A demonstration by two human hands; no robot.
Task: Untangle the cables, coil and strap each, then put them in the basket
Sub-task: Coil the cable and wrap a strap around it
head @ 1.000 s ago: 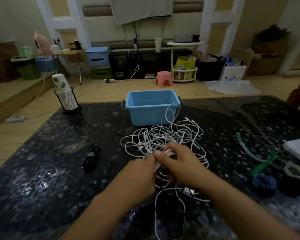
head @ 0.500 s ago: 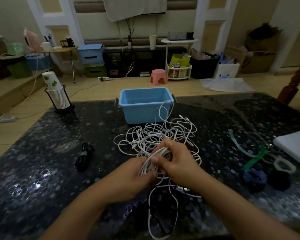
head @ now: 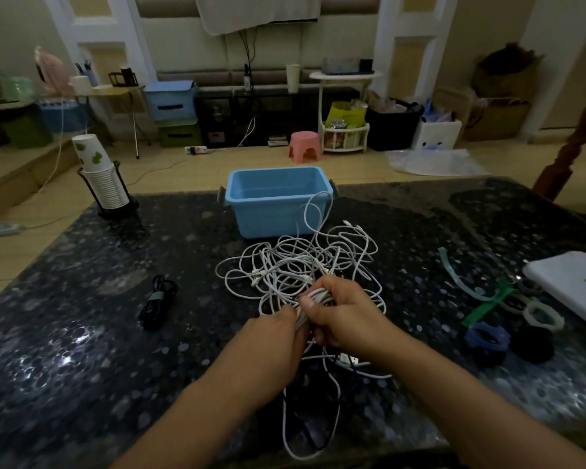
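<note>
A: Where do the cables stand?

B: The white cables (head: 301,265) lie in a loose tangle on the dark table (head: 65,350), just in front of the blue basket (head: 278,201). One loop rises against the basket's near wall. More white cable trails toward you, under your wrists, with a plug (head: 347,359) showing below your right hand.

A: And your hold on them?

B: Your right hand (head: 345,316) is closed around a gathered bunch of white strands, thumb pressed on top. Your left hand (head: 271,346) meets it from the left, fingers pinching the same bunch just beside the thumb. Both hands are shut on cable, neither is spread.

A: How far along would you say you are?

B: Early, I judge. One black cable (head: 156,301) lies well apart to your left, already coiled and banded, but it is still on the table. The basket looks empty. The white tangle is mostly unsorted, and the bunch in your hands seems to be the start of a coil, not strapped yet.

A: What is left?

B: Freeing each white cable, coiling it, strapping it, then moving everything into the basket. Your straps (head: 484,302) wait on the right, green and pale strips near some rolls of tape (head: 487,338).
</note>
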